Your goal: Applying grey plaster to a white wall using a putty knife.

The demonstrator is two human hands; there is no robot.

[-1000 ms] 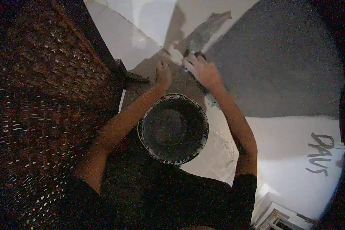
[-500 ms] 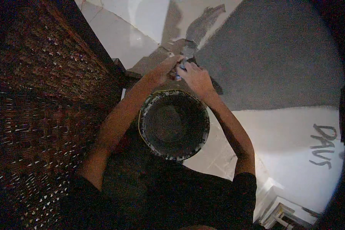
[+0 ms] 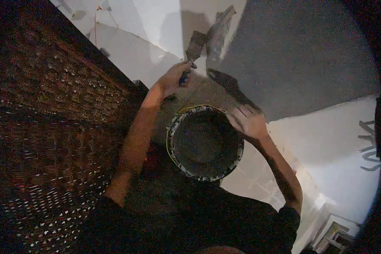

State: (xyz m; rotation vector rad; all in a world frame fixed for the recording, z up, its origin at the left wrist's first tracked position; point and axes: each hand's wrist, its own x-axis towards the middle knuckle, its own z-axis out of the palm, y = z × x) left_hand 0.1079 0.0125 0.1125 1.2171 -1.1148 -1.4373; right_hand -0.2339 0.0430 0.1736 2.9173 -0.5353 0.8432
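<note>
Blue-handled flat tool [image 3: 195,45], one; whether scraper or brush cannot be told. Located beyond the bucket's far rim, left of its middle. Long axis runs away from the wearer, leaning slightly to the right; broad grey end foremost, handle toward the wearer.

Left hand [image 3: 173,78], one: forearm extended forward past the bucket's left side, wrist bent inward to the right, fingers clamped on the blue handle.

Right hand [image 3: 249,122], one: elbow bent outward, forearm angled forward and to the left, back of the hand uppermost. Fingers lie at the bucket's far right rim; cannot tell whether they grip it.

Bucket [image 3: 205,178], one: round, dark inside, rim smeared whitish, yellow line along its left and far edges; between the forearms.

Woven brown panel [image 3: 67,139], one, left. Grey painted area [image 3: 309,63], one, right.
</note>
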